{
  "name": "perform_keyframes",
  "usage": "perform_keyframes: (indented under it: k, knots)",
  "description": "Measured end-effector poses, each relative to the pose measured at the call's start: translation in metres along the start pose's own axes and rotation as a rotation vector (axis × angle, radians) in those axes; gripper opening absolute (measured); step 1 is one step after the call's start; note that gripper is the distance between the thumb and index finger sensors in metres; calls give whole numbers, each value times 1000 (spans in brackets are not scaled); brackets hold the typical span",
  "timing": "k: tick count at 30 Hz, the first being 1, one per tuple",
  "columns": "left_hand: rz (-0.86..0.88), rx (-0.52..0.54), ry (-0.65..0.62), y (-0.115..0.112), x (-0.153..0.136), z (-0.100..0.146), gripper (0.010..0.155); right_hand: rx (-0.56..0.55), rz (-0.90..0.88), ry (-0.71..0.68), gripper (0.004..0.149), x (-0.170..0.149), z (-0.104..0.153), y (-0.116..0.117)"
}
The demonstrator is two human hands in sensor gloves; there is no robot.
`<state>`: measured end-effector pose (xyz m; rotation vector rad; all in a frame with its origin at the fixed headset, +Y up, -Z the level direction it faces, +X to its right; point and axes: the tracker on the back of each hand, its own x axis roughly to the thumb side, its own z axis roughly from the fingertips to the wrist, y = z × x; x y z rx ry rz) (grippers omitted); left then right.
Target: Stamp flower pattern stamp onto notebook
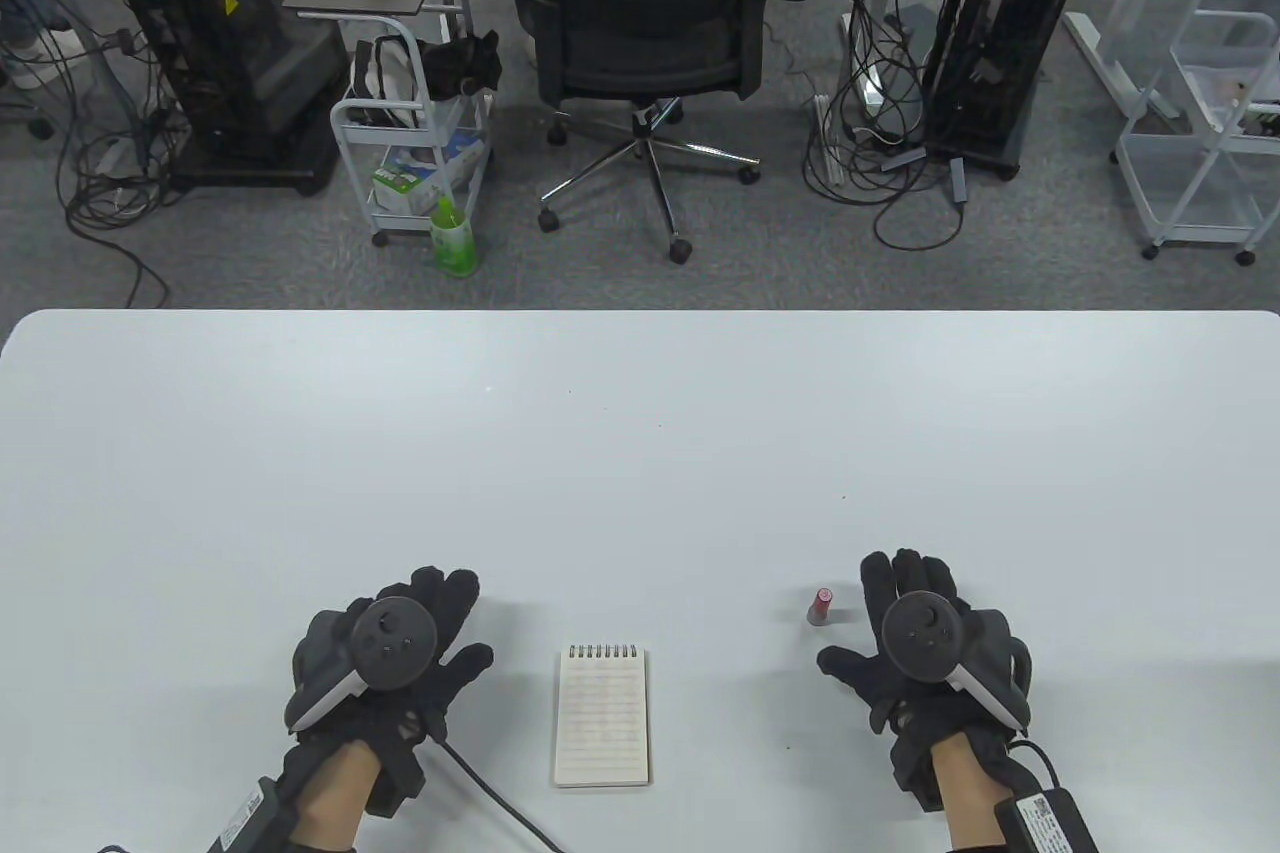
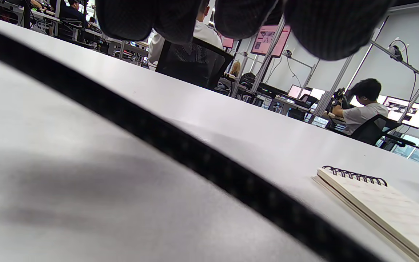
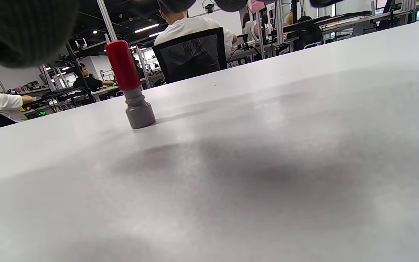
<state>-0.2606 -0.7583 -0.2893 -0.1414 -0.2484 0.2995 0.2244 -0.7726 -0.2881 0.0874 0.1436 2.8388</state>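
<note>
Left hand: your left hand (image 1: 385,668) lay palm down on the white table (image 1: 640,453), left of the notebook, fingers spread and holding nothing. In the left wrist view the gloved fingertips (image 2: 326,32) hung in from the top edge, above the tabletop.
Right hand: your right hand (image 1: 925,638) lay palm down too, fingers spread and gripping nothing, with the thumb pointing toward the notebook side. It sat just beside the stamp without touching it.
Stamp: the flower pattern stamp (image 1: 822,606) stood upright on the table, red handle on top and grey base below, just left of your right hand's fingers. The right wrist view showed it (image 3: 129,85) standing free on its base, a gloved fingertip (image 3: 24,29) blurred at the top left corner.
Notebook: the spiral notebook (image 1: 603,715) lay flat between your two hands, near the front edge of the table, its wire binding at the far end and a lined page facing up. From the left wrist view it (image 2: 384,203) lay well apart from the stamp's grey base at the right edge.
Cable: a black cable (image 1: 490,783) ran from your left glove across the table toward the front edge.
</note>
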Motion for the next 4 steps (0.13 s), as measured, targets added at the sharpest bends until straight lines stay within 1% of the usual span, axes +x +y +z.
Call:
perform_keyframes:
  k: [4]
  knots:
    - [3,-2,0,0,0,0,77,16,2,11,96,0,0,2]
